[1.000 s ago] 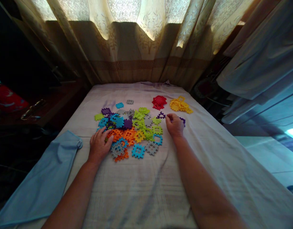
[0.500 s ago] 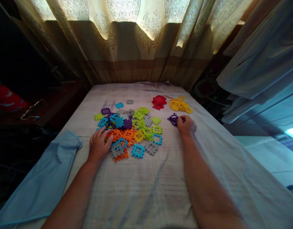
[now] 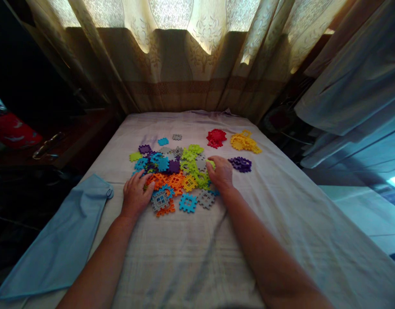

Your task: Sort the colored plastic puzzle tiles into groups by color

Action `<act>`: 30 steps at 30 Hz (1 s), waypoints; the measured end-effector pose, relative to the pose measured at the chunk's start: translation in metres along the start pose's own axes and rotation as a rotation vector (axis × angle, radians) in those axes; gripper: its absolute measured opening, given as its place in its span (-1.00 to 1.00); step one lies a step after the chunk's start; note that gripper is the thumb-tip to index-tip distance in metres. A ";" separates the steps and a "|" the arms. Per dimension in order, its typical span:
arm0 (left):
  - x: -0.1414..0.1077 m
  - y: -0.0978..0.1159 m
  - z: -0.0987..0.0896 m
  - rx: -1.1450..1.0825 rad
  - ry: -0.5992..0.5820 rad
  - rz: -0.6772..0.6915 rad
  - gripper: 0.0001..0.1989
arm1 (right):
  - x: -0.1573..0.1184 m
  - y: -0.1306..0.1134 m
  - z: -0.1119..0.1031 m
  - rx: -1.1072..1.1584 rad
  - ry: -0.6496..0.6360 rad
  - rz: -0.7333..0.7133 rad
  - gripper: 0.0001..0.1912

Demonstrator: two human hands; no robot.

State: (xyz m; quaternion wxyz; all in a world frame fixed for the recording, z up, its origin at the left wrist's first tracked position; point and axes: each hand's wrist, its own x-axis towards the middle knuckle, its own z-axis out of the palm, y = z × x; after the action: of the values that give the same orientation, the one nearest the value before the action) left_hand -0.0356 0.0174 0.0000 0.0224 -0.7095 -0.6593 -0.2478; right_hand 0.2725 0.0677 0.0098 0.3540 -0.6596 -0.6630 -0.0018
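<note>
A mixed pile of toothed plastic building tiles lies on the sheet, with orange tiles, lime green tiles, blue, grey and purple ones. At its left edge rests my left hand, fingers spread beside the orange and blue tiles. My right hand is at the pile's right side, with thumb and index finger around a lime green tile; the other fingers are partly hidden. Just right of that hand lies a small purple group of tiles. Farther back are red tiles and yellow tiles.
A pale sheet covers the bed-like surface. One blue tile and one grey tile lie apart behind the pile. A light blue cloth hangs over the left edge. Curtains stand behind; clothes hang at right.
My right hand has let go of the purple tile at the purple group and moved left to the lime green tile by the pile. My left hand stays in place.
</note>
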 end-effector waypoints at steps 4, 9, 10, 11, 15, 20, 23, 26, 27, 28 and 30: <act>-0.001 0.000 0.002 -0.005 0.018 0.009 -0.59 | -0.012 -0.013 0.011 0.019 -0.065 -0.046 -0.70; -0.001 0.002 0.002 -0.020 0.024 0.022 -0.58 | -0.015 -0.012 0.013 0.049 -0.021 -0.115 -0.70; -0.001 0.003 0.002 -0.030 0.026 0.031 -0.58 | -0.015 -0.012 0.013 0.056 -0.011 -0.128 -0.70; -0.001 0.004 0.001 -0.042 0.029 0.041 -0.58 | -0.014 -0.013 0.013 0.063 -0.006 -0.143 -0.71; 0.000 0.006 -0.002 -0.091 0.043 0.074 -0.59 | -0.011 -0.024 0.013 0.078 -0.037 -0.199 -0.74; 0.001 0.005 -0.001 -0.143 0.074 0.070 -0.61 | -0.006 -0.054 0.018 0.068 -0.176 -0.283 -0.67; 0.000 0.004 0.001 -0.155 0.088 0.066 -0.62 | -0.003 -0.073 0.022 0.042 -0.250 -0.336 -0.58; 0.000 0.004 0.002 -0.156 0.082 0.061 -0.62 | -0.001 -0.086 0.024 0.011 -0.308 -0.359 -0.53; 0.000 0.005 0.002 -0.156 0.078 0.059 -0.63 | -0.001 -0.089 0.024 -0.001 -0.326 -0.358 -0.53; 0.000 0.005 0.002 -0.155 0.075 0.058 -0.63 | 0.000 -0.091 0.024 -0.016 -0.341 -0.356 -0.54; 0.000 0.005 0.002 -0.152 0.072 0.054 -0.64 | 0.002 -0.094 0.023 -0.051 -0.356 -0.355 -0.55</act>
State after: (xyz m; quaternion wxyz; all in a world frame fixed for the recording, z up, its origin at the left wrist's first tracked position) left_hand -0.0300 0.0170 -0.0002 -0.0014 -0.7172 -0.6180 -0.3219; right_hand 0.1798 0.0679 0.0370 0.2090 -0.5313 -0.8202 0.0356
